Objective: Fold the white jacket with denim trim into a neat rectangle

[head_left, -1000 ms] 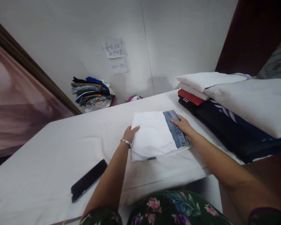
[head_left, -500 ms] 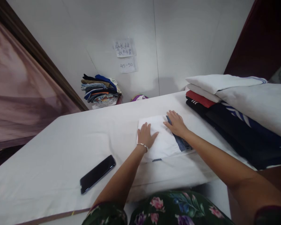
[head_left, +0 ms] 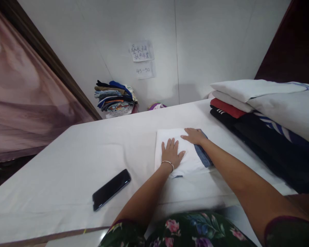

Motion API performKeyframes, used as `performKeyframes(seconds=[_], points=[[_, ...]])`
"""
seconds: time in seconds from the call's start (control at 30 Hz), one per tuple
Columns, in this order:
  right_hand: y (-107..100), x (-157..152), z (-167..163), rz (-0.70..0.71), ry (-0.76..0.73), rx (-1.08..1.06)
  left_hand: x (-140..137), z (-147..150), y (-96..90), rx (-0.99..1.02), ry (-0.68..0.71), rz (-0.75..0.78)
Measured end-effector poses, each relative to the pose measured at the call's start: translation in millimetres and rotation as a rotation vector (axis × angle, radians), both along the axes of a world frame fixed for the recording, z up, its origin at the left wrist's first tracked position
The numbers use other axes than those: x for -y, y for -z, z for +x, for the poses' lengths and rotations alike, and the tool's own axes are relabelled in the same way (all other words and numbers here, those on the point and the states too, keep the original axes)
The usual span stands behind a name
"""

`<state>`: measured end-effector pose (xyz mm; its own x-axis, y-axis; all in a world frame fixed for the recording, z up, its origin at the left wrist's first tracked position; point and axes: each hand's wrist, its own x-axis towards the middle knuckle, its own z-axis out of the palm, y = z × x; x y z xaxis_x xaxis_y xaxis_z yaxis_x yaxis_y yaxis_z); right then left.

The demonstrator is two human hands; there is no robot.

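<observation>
A folded white garment (head_left: 187, 161) lies flat on the white-covered table, with a blue denim-like strip (head_left: 204, 156) along its right side and a small blue bit at its near edge. My left hand (head_left: 172, 152) rests flat on the white cloth, its fingers spread; a silver bracelet circles that wrist. Farther right, my right hand (head_left: 193, 136) lies on the garment's far right part, fingers stretched out to the left. Neither hand grips anything. The exact kind of garment cannot be made out.
A black phone (head_left: 112, 189) lies on the table (head_left: 74, 161) at the left. Folded clothes are piled at the right, with white garments (head_left: 260, 90) on top. Beyond the far edge stands another clothes stack (head_left: 115, 97). Handwritten paper signs (head_left: 142, 51) hang on the wall; a pink curtain (head_left: 28, 92) hangs left.
My left hand has slid a little to the right over the white cloth. My right hand has turned more leftward, showing more of the blue strip's far end. The view has shifted slightly.
</observation>
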<state>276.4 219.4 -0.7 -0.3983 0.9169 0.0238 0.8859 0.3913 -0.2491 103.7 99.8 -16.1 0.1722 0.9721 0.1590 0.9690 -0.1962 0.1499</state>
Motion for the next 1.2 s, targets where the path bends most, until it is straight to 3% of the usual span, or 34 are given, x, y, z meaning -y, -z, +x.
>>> performKeyframes(seconds=[0.23, 0.37, 0.47, 0.53, 0.73, 0.9, 1.07, 1.2], points=[[-14.5, 2.2, -1.5, -0.041, 0.052, -0.034, -2.1, 2.4, -0.4, 0.007, -0.004, -0.017], [-25.2, 34.6, 2.5, 0.120, -0.011, -0.127, -2.1, 3.0, -0.6, 0.024, -0.008, -0.020], [-17.8, 68.2, 12.9, 0.222, -0.152, -0.108, -3.1, 4.3, 0.0, 0.026, -0.007, -0.021], [-7.2, 82.6, 22.7, 0.200, -0.136, -0.065, -5.2, 6.1, -0.9, 0.015, 0.001, -0.036], [6.0, 78.5, 39.7, 0.130, -0.094, -0.068, -9.8, 0.3, -18.0, 0.094, 0.045, -0.139], [-6.8, 97.9, 51.3, 0.107, -0.089, -0.232, 33.4, -37.7, -28.8, 0.265, 0.099, -0.072], [-3.6, 152.9, 75.9, 0.234, -0.272, -0.182, 95.3, -71.9, -7.1, 0.220, 0.171, -0.037], [4.3, 166.8, 79.8, 0.244, -0.318, -0.058, 106.8, -76.5, 7.3, 0.203, 0.154, 0.021]])
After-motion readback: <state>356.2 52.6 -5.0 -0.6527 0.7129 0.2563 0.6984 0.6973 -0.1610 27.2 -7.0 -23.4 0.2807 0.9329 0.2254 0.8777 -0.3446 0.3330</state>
